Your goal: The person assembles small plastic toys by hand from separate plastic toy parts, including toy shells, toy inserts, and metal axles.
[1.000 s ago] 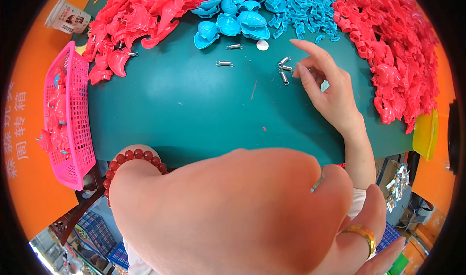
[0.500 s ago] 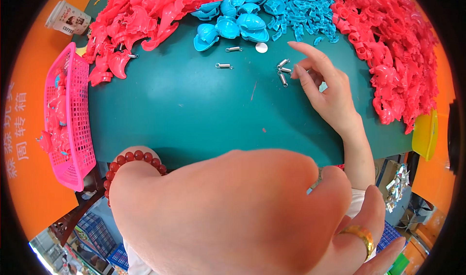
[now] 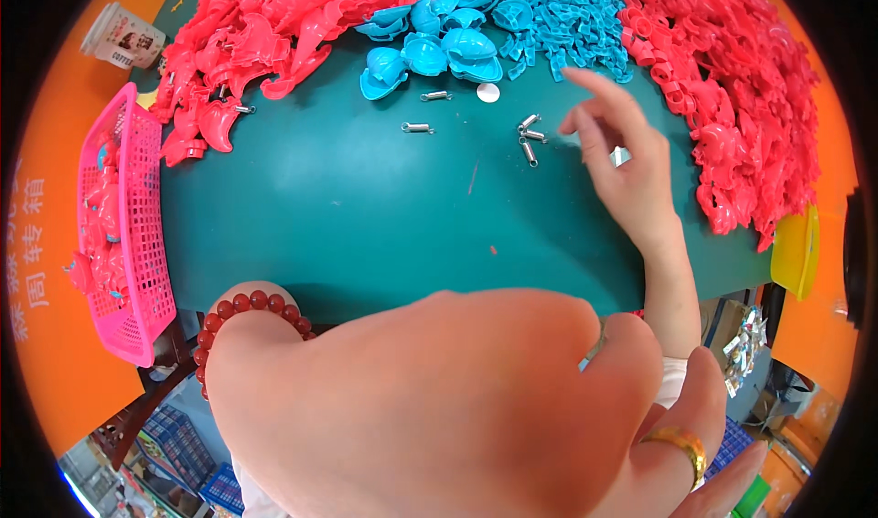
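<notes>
My right hand [image 3: 631,166] hovers over the green tabletop, thumb and forefinger apart, the other fingers partly curled. A small pale patch shows beside its palm; I cannot make out what it is. Just left of its fingertips lie three small metal springs [image 3: 529,153] close together. Two more springs [image 3: 418,128] lie apart, further left, near a white disc [image 3: 489,93]. Very large and near the camera, my left hand [image 3: 457,399] reaches across the lower middle, with a red bead bracelet and a gold ring. Its visible fingers are spread, and nothing shows in them.
Red plastic shells [image 3: 251,47] are heaped at the far left, with blue rounded shells [image 3: 423,54] and small blue pieces [image 3: 572,24] at the back. Another red heap [image 3: 741,106] covers the right. A pink basket [image 3: 146,244] holds red parts; a paper cup [image 3: 126,38] and yellow tray [image 3: 794,253] stand at the sides.
My right hand has drawn slightly right, away from the springs, its fingertips now apart from them. My left hand stays almost still. The whole view has shifted a little.
</notes>
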Demonstrator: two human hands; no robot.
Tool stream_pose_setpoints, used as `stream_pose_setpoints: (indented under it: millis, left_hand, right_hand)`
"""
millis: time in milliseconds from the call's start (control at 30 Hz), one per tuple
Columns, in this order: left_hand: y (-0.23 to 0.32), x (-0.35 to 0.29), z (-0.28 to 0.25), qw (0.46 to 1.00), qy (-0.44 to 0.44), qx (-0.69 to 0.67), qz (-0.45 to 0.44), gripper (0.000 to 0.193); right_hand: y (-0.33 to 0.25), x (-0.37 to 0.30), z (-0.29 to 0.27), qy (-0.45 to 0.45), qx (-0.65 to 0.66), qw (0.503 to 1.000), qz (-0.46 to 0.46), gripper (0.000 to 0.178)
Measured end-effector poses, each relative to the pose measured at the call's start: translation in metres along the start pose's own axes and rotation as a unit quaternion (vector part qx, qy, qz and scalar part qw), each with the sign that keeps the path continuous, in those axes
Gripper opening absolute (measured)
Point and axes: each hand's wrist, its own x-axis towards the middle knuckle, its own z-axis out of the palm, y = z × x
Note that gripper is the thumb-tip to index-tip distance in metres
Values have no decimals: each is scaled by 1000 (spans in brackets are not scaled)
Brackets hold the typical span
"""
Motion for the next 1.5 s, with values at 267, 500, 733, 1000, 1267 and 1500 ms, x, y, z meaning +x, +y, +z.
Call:
stream_pose_setpoints:
  millis: [267,500,733,1000,1267,1500]
  left_hand:
    - [-2,2,5,1000,-15,-18,8,15]
    - [-4,4,4,1000,-22,-11,0,16]
    - [-6,7,-4,1000,-24,0,4,16]
    - [-4,3,-2,999,-31,-5,13,16]
    - [-3,4,-3,999,-36,-3,22,16]
    - [-5,5,-3,999,-42,-4,26,16]
  right_hand:
    - [1,1,-2,29,25,999,13,37]
    - [-4,-6,2,10,44,999,3,39]
    - [0,0,4,-19,58,998,27,39]
    - [-3,-3,4,-23,32,999,17,36]
    - [-5,-3,1,-15,18,1000,16,36]
    - [-2,-2,3,-19,16,1000,1,39]
